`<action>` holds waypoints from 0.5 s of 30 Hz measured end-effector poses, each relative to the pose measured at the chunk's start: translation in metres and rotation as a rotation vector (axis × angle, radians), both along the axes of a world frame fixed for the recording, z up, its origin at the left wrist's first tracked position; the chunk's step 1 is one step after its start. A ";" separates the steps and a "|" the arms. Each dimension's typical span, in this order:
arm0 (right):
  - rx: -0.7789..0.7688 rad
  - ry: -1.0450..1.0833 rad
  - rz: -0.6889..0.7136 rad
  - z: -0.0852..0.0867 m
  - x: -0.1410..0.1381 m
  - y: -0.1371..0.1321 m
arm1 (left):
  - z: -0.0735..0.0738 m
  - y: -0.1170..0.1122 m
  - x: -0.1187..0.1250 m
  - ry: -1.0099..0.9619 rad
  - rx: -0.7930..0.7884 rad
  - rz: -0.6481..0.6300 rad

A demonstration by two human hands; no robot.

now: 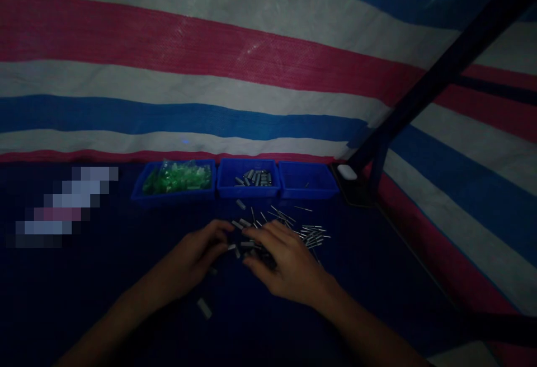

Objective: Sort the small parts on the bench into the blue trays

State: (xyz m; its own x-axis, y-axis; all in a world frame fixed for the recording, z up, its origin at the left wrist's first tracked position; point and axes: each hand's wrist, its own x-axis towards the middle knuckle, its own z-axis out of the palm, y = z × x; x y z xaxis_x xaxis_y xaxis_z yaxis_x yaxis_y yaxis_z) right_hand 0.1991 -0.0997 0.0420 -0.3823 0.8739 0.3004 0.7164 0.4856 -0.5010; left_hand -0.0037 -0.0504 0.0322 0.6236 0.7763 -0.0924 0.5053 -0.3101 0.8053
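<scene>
Nearest the camera, a single short grey metal sleeve (204,307) lies alone on the dark blue counter (104,283), just beside the left forearm. Beyond it both bare hands rest low on the counter, close together. The left hand (195,255) has its fingers curled inward, with the tips at the edge of a loose heap of short grey metal sleeves (244,231). The dim light hides whether it pinches one of them. The right hand (285,263) lies palm down with its fingers slightly spread over the same heap, covering part of it. I cannot tell whether anything is gripped beneath it.

The heap sits between and just ahead of the two hands. To its right, touching it, is a scatter of thin silver metal pins (312,235), mostly lying crosswise.

Farther back, three shallow blue plastic trays stand side by side in a row against the wall. The left blue tray (174,196) holds a pile of clear green plastic pieces (176,178). The middle blue tray (247,192) holds a few more grey sleeves (255,177). The right blue tray (308,192) is nearly bare.

Just right of the trays a small white rounded object (347,172) sits at the foot of a dark slanting metal bar (440,70). Behind everything hangs a woven tarpaulin striped red, white and blue (210,48).
</scene>
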 end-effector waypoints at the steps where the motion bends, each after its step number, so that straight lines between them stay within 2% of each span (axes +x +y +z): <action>1: 0.002 -0.009 0.031 -0.001 -0.002 0.000 | -0.001 -0.003 0.002 -0.039 0.006 0.010; 5: 0.050 -0.053 0.126 -0.004 -0.008 -0.001 | 0.000 -0.015 0.010 -0.117 0.054 0.022; 9: 0.100 -0.052 0.122 -0.006 -0.011 -0.003 | 0.007 -0.017 0.011 -0.112 0.056 -0.002; 12: 0.124 -0.040 0.055 -0.008 -0.011 -0.001 | 0.013 -0.009 -0.005 0.032 0.091 -0.072; 15: 0.210 -0.046 -0.037 -0.007 -0.008 0.013 | 0.016 -0.001 -0.027 0.202 0.153 -0.149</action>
